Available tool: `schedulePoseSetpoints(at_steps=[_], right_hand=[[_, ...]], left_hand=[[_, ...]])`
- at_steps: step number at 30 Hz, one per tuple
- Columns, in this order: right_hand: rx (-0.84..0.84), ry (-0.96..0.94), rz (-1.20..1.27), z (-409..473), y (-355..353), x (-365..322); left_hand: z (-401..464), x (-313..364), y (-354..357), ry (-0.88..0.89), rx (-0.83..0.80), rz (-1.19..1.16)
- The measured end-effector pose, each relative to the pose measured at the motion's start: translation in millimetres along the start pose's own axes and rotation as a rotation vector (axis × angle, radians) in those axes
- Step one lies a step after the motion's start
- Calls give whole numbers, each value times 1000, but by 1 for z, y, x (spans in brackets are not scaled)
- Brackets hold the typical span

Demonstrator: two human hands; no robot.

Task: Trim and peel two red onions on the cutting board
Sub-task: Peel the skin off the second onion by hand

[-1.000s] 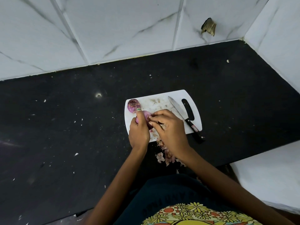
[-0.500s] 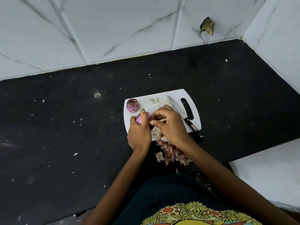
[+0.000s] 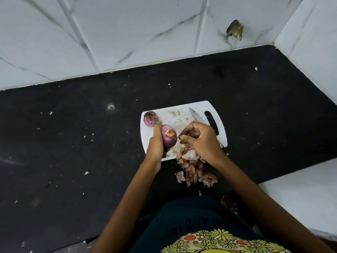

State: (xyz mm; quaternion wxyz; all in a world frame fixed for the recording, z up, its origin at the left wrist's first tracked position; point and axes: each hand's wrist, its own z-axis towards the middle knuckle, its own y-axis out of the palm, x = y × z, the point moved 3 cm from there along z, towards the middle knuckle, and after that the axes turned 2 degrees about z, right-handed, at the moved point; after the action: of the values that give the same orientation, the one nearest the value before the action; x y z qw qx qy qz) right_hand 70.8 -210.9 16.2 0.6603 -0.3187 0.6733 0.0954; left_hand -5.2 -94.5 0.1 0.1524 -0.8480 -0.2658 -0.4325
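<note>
A white cutting board [image 3: 182,108] lies on the black counter. My left hand [image 3: 155,143] grips a purple red onion [image 3: 169,136] over the board, its trimmed end facing up. A second peeled onion [image 3: 150,118] rests at the board's far left corner. My right hand [image 3: 199,139] hovers just right of the held onion with fingers curled, pinching a scrap of onion skin. A knife [image 3: 196,115] lies on the board behind my right hand, its handle hidden.
A heap of onion skins [image 3: 195,168] spills off the board's near edge onto the black counter [image 3: 73,143]. White tiled walls rise at the back and right. A white ledge [image 3: 306,194] sits at the near right.
My right hand has pulled away from the onion to the right, with skin in its fingers. The left hand has turned the onion so more of it shows.
</note>
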Motion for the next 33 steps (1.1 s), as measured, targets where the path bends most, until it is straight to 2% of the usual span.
schedulePoseSetpoints(at_steps=[13,19,24,28,33], right_hand=[[-9,-447,-307,-5,11,-19],[34,-508,-326,-9,16,-18],[22,-476,-334,-9,18,-18],[-18,-328,-201,-8,14,-19],[74,-175,-90,-1,6,-16]], left_hand=[[-1,0,1,21,9,-12],[0,2,-1,31,51,-3],[-1,1,-1,31,57,-8],[-1,3,-2,38,47,19],[-2,6,-3,52,40,34]])
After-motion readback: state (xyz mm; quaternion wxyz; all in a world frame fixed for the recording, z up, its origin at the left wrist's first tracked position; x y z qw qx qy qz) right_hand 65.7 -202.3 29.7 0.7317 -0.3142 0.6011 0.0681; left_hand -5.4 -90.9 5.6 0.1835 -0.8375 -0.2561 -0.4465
